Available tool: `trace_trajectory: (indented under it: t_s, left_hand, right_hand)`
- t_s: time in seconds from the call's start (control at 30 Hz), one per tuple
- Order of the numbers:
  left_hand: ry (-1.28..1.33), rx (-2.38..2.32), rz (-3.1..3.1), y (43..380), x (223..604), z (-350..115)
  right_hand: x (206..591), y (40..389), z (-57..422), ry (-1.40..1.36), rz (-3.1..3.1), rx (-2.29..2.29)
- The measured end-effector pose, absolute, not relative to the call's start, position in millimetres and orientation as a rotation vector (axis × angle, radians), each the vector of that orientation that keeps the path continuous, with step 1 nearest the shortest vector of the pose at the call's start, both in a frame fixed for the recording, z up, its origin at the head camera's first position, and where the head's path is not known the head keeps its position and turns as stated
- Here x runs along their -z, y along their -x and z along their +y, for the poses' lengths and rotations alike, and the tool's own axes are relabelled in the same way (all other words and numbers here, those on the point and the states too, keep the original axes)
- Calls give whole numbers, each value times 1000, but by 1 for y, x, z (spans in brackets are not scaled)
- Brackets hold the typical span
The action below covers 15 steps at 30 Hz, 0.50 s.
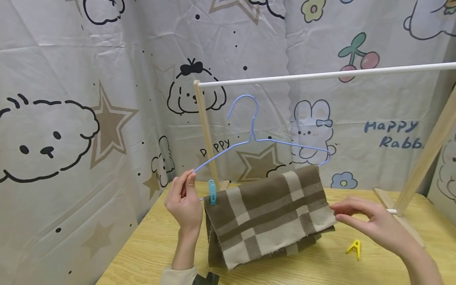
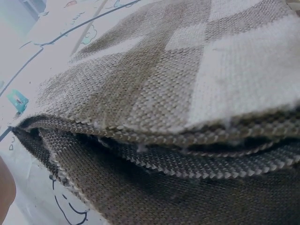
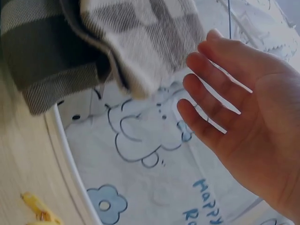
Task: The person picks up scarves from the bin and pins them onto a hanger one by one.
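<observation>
My left hand (image 1: 185,204) pinches the left arm of a blue wire hanger (image 1: 252,127), holding it above the table with its hook upward. Draped over the hanger's lower bar is a folded brown and cream plaid cloth (image 1: 267,217). A teal clothespin (image 1: 212,192) clips the cloth at its left top corner. My right hand (image 1: 377,225) is at the cloth's right edge; in the right wrist view its fingers (image 3: 213,96) are loosely extended and stand apart from the cloth (image 3: 140,47). Layered cloth edges (image 2: 187,136) fill the left wrist view.
A yellow clothespin (image 1: 357,245) lies on the wooden table (image 1: 142,253), below my right hand. Behind the hanger stands a rack with a white rod (image 1: 320,74), a left wooden post (image 1: 204,126) and a right one (image 1: 427,158). A printed curtain (image 1: 117,190) hangs around the table.
</observation>
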State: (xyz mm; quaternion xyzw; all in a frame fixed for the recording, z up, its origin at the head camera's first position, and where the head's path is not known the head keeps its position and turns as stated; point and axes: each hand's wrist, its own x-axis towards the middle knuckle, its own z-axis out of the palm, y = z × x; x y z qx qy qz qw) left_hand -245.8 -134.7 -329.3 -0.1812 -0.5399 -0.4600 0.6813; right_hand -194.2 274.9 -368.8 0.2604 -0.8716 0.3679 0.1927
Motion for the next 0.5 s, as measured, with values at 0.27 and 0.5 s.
trace_trajectory:
  t_s: [0.27,0.5]
  left_hand:
    - [398,1034,-1222,247,331,-135]
    - [399,1033,-1220,247,331,-134]
  right_hand:
    - [383,202,294,-720,-2555,-1084]
    - [396,208,305,-689,-2602,-1114]
